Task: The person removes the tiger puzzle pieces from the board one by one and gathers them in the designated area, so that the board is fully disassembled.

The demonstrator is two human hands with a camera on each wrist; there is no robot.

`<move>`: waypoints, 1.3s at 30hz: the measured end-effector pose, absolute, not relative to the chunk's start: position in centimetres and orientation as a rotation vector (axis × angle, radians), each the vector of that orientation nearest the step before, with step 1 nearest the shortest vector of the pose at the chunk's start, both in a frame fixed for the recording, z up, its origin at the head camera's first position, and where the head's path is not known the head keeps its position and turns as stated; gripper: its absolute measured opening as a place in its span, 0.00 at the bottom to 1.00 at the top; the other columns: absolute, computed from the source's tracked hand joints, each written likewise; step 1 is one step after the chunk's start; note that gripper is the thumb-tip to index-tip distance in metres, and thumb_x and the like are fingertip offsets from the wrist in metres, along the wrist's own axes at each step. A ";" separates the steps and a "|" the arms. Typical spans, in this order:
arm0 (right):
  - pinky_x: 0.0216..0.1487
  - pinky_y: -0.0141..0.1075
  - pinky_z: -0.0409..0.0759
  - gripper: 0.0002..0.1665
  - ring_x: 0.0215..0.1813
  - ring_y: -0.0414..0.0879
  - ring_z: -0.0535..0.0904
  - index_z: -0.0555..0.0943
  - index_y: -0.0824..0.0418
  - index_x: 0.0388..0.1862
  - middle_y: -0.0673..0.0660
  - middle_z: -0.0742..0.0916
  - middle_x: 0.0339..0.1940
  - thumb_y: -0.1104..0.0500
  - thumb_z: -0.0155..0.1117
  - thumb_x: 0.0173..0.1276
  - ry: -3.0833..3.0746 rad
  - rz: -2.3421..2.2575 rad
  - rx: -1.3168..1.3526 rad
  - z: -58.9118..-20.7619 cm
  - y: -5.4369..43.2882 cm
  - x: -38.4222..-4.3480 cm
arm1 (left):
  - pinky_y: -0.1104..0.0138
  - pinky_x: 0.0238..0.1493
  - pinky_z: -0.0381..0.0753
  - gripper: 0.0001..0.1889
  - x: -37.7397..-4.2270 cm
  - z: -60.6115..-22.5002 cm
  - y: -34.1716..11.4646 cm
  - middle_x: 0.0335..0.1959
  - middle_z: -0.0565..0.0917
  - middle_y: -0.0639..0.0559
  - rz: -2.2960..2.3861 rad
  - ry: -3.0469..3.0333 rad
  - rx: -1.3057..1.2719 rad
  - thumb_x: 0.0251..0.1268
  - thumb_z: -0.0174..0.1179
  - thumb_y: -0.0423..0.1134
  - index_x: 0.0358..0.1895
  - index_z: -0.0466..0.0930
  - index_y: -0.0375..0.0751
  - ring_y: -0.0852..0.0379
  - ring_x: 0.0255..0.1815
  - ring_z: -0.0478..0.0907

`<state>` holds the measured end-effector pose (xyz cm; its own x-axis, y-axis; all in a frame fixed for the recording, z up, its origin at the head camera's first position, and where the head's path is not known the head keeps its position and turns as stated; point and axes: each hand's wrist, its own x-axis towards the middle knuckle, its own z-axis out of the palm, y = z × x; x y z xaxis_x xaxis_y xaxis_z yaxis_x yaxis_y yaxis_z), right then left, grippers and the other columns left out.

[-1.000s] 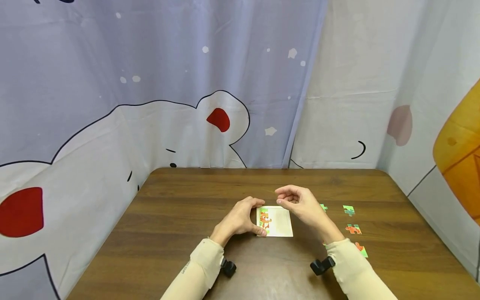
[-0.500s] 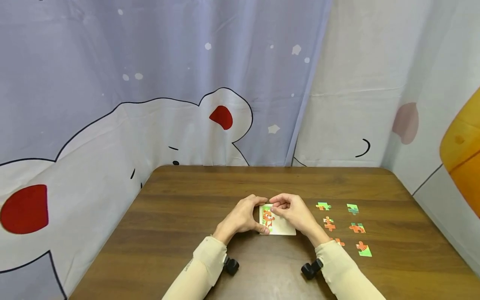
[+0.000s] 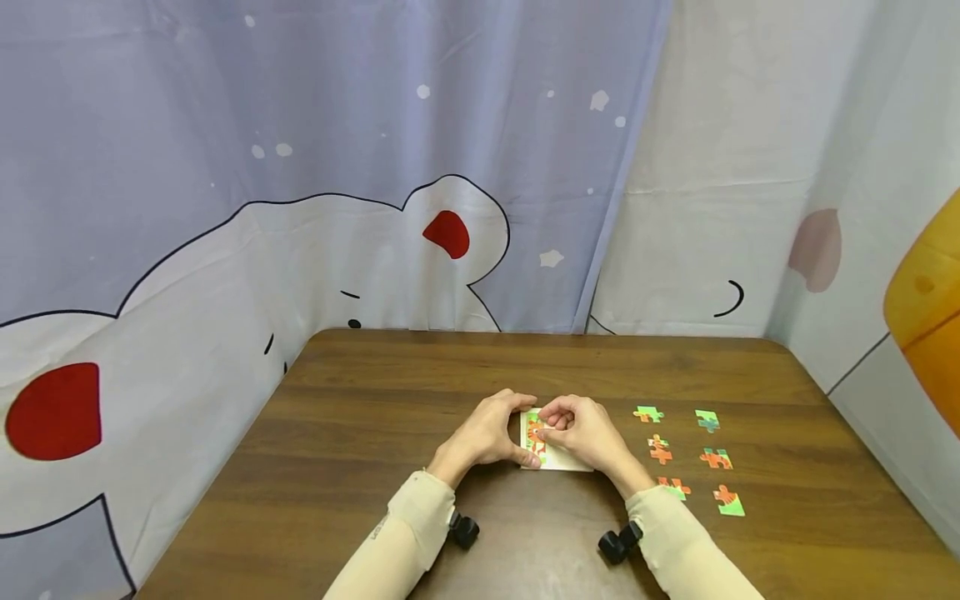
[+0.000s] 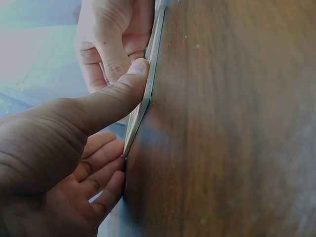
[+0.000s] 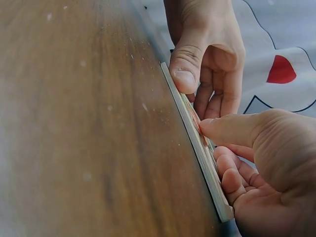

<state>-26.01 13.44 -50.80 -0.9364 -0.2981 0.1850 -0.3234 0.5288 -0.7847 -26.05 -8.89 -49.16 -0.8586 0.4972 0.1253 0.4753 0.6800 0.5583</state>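
A small pale puzzle tray lies on the table, with joined puzzle pieces showing an orange animal on green along its left side. My left hand grips the tray's left end, thumb at the front edge and fingers at the back. Over the tray's middle, my right hand has its thumb extended onto the picture's right edge, its other fingers loosely bent beside it. In the right wrist view, the right thumb presses on the pieces, close to the left thumb. Part of the tray is hidden beneath the right hand.
To the right, several loose puzzle pieces lie in two columns, among them a green one and an orange-green one. The brown wooden table ends at a patterned curtain behind. Each wrist carries a small black camera.
My right hand has come down and left onto the picture pieces in the tray, uncovering the loose pieces at the right. The left hand keeps its grip on the tray.
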 end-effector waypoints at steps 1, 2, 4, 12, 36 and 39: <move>0.40 0.29 0.80 0.10 0.36 0.40 0.82 0.93 0.59 0.44 0.49 0.89 0.33 0.64 0.85 0.65 -2.726 1.393 0.552 -50.8 13.4 -26.0 | 0.57 0.75 0.78 0.56 -26.0 -49.2 -8.9 0.65 0.85 0.45 0.932 2.847 0.828 0.40 0.95 0.51 0.78 0.78 0.39 0.48 0.68 0.82; 0.40 0.29 0.80 0.10 0.36 0.40 0.82 0.92 0.59 0.43 0.49 0.88 0.34 0.64 0.85 0.65 -2.727 1.387 0.551 -50.7 13.4 -26.0 | 0.57 0.75 0.79 0.56 -26.1 -49.1 -8.9 0.65 0.86 0.45 0.932 2.847 0.833 0.40 0.95 0.51 0.78 0.78 0.39 0.49 0.68 0.82; 0.40 0.29 0.79 0.09 0.36 0.40 0.82 0.92 0.59 0.43 0.50 0.88 0.34 0.64 0.85 0.66 -2.736 1.379 0.549 -50.7 13.4 -26.0 | 0.57 0.75 0.79 0.55 -26.0 -49.1 -9.0 0.65 0.86 0.45 0.936 2.846 0.849 0.42 0.95 0.51 0.78 0.79 0.38 0.48 0.67 0.83; 0.42 0.30 0.79 0.09 0.38 0.41 0.81 0.92 0.58 0.42 0.51 0.87 0.35 0.63 0.85 0.65 -2.750 1.307 0.594 -50.8 13.5 -25.8 | 0.58 0.68 0.84 0.34 -27.9 -51.6 -10.0 0.64 0.88 0.45 1.029 2.849 1.021 0.69 0.81 0.49 0.73 0.83 0.39 0.50 0.64 0.85; 0.42 0.34 0.73 0.15 0.38 0.43 0.75 0.88 0.58 0.43 0.52 0.82 0.35 0.60 0.87 0.64 -2.837 1.229 0.650 -50.0 13.5 -25.8 | 0.58 0.64 0.86 0.33 -27.7 -51.3 -9.6 0.60 0.90 0.45 1.066 2.860 0.970 0.64 0.84 0.47 0.69 0.86 0.37 0.50 0.60 0.87; 0.42 0.34 0.73 0.15 0.39 0.43 0.75 0.88 0.58 0.44 0.52 0.82 0.36 0.61 0.87 0.64 -2.836 1.238 0.641 -50.0 13.5 -25.8 | 0.59 0.64 0.87 0.33 -27.7 -51.2 -9.6 0.60 0.90 0.45 1.060 2.870 0.967 0.64 0.84 0.47 0.69 0.86 0.37 0.51 0.60 0.87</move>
<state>-25.79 13.46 -50.04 -0.9176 -0.3712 0.1424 -0.3567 0.6106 -0.7071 -27.69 -9.57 -51.18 -0.8163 0.5164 0.2587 0.5606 0.6004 0.5703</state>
